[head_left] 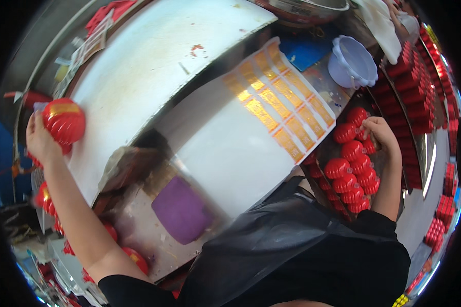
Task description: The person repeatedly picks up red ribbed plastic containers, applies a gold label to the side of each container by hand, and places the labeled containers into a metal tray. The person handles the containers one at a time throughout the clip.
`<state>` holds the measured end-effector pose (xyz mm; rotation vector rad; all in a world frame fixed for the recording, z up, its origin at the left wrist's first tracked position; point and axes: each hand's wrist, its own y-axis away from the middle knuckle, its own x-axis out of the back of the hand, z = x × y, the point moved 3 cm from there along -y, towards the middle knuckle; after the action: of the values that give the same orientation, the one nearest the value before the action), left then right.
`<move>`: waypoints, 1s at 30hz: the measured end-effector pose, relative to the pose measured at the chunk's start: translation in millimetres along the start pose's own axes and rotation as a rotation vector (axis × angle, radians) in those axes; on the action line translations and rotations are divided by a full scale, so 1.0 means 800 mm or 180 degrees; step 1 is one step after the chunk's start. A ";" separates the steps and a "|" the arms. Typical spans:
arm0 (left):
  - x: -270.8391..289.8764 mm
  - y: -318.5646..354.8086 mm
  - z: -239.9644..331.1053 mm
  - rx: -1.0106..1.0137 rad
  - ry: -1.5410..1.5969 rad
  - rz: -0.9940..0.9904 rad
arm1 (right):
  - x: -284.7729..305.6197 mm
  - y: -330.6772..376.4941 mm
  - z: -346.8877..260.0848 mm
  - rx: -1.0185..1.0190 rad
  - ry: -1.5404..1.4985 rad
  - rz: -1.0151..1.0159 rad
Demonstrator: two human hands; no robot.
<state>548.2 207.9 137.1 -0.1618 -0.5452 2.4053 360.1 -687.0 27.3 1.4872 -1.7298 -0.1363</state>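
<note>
Out at the far left, my left hand [40,137] is closed at the side of a shiny red ribbed ball [64,122], shaped like a small lantern, with a gold strip across its top. My right hand [382,134] reaches to the right, over a group of plain red ribbed balls [352,150] with small clear necks. Its fingertips are pinched at the neck of one of these balls; the grip is partly hidden. A sheet of shiny gold labels [281,102] on white backing lies between my two arms.
A white board [153,56] fills the upper left. Near my apron lies a purple pad [183,211]. A pale blue bucket [349,64] stands at the upper right, beside racks of stacked red items [407,87]. More gold-banded red balls [135,260] sit below my left forearm.
</note>
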 end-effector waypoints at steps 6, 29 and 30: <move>-0.009 -0.046 -0.029 0.0186 -0.0256 -0.0218 | -0.023 -0.024 0.141 -0.0876 0.2782 0.1056; 0.024 0.217 0.121 -0.0051 0.0016 -0.0844 | -0.058 0.000 0.260 -0.0182 0.1854 0.1110; 0.023 0.219 0.126 -0.0063 0.0043 -0.0909 | -0.038 0.014 0.226 0.0034 0.1697 0.1072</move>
<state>406.9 62.9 154.4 -0.1010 -0.5469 2.1207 235.1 -732.9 -99.8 1.0867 -1.5049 0.4114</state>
